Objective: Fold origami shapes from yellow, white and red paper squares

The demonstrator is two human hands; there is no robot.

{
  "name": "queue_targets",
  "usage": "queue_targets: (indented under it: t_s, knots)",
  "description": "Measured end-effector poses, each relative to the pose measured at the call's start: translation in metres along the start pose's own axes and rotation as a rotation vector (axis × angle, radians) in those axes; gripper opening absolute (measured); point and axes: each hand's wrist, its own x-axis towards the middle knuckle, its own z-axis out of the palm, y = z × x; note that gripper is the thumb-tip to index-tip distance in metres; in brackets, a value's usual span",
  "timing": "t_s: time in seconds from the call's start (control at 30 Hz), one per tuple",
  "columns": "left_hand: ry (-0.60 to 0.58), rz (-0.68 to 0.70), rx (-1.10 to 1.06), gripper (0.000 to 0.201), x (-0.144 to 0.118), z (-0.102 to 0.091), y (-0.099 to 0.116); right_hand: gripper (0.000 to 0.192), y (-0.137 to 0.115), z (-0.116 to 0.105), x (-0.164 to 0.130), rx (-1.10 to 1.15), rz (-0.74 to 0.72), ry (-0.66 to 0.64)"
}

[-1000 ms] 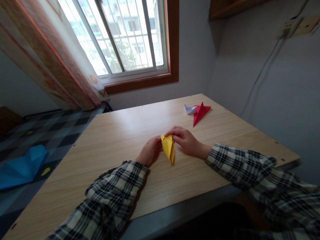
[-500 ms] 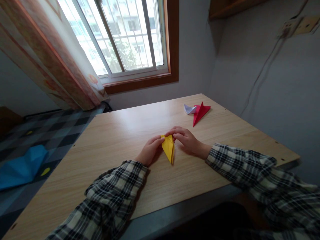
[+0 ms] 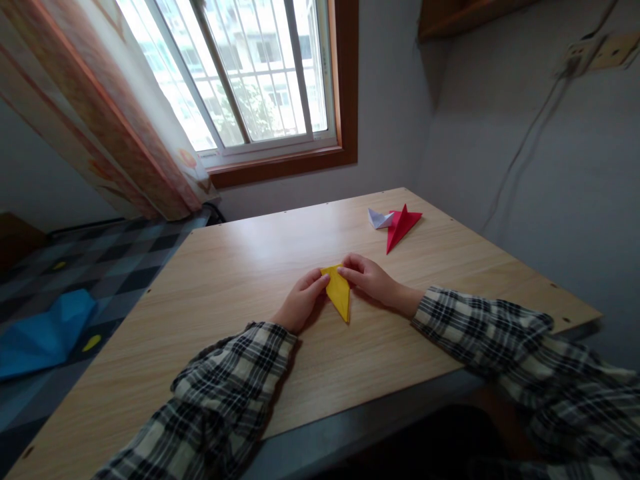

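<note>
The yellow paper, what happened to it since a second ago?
The yellow folded paper went from partly raised to pressed flat on the wooden table. The left hand and right hand lowered with it, fingertips on its top edge. The red paper shape and white one stayed put.

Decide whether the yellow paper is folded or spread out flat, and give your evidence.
Folded. The yellow paper forms a narrow, pointed triangle lying flat on the table, with the left hand and right hand pressing its wide end.

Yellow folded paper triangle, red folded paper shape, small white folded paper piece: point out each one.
Yellow folded paper triangle (image 3: 339, 295), head view, flat middle.
Red folded paper shape (image 3: 399, 227), head view, centre fold.
Small white folded paper piece (image 3: 377, 219), head view, middle.
</note>
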Motion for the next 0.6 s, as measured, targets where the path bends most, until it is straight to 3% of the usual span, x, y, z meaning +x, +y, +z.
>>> queue_targets:
  t_s: [0.33, 0.6]
  knots:
    - [0.029, 0.044, 0.094, 0.034, -0.0023, 0.0035, 0.0046, 0.034, -0.0020, -0.0011, -0.0003, -0.112, -0.057, -0.038]
    - [0.016, -0.014, 0.041, 0.037, -0.0032, 0.0037, 0.0060, 0.033, 0.0031, 0.0002, -0.0003, -0.029, -0.011, -0.015]
